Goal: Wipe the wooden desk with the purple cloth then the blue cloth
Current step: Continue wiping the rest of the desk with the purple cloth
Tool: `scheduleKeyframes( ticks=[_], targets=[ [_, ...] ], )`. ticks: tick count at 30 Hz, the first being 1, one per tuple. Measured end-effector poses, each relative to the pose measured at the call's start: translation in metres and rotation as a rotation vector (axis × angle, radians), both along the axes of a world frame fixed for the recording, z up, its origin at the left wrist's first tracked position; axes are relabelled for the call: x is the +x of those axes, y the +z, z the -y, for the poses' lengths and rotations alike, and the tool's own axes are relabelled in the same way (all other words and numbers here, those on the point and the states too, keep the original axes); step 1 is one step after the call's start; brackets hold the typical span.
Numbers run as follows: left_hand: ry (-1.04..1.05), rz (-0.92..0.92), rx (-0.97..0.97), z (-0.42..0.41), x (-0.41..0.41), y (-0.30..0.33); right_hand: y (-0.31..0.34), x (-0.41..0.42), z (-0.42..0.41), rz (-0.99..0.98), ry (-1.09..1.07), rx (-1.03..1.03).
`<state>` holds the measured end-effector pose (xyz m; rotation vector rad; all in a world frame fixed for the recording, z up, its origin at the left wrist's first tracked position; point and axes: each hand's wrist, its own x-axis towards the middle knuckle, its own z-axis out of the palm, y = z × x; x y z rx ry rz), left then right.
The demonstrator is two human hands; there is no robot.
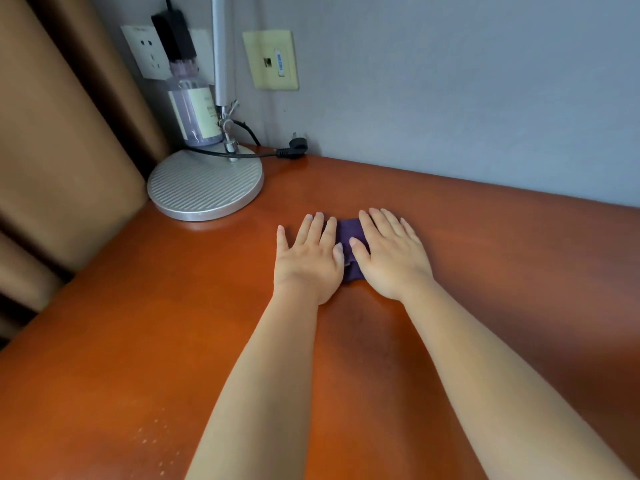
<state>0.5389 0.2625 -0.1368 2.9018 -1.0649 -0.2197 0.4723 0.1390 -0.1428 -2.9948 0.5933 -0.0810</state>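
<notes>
Midway through the purple stage, by the look of it: purple cloth (347,244) flat on the wooden desk (145,334), mid-desk toward the far wall, pinned under left hand (308,259) and right hand (389,252), fingers straight, slightly spread; next, probably sliding across, keeping right of the lamp base (205,184); blue cloth unseen

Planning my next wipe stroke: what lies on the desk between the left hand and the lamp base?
Nothing: in the head view the stretch of desk between the left hand and the lamp base is bare.
</notes>
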Motion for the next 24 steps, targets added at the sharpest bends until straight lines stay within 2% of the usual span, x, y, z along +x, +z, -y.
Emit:
scheduleKeyframes(
  ticks=[12,18,24],
  targets=[
    [-0.118,-0.005,0.032,-0.079,-0.093,0.003,0.000,-0.111,-0.090,0.016,-0.089,0.035],
    [-0.121,0.022,0.014,-0.065,-0.074,-0.002,-0.002,-0.092,-0.073,0.028,-0.077,0.018],
    [-0.103,0.016,0.007,-0.020,-0.018,-0.001,-0.003,-0.033,-0.027,0.041,-0.058,0.010]
  ],
)
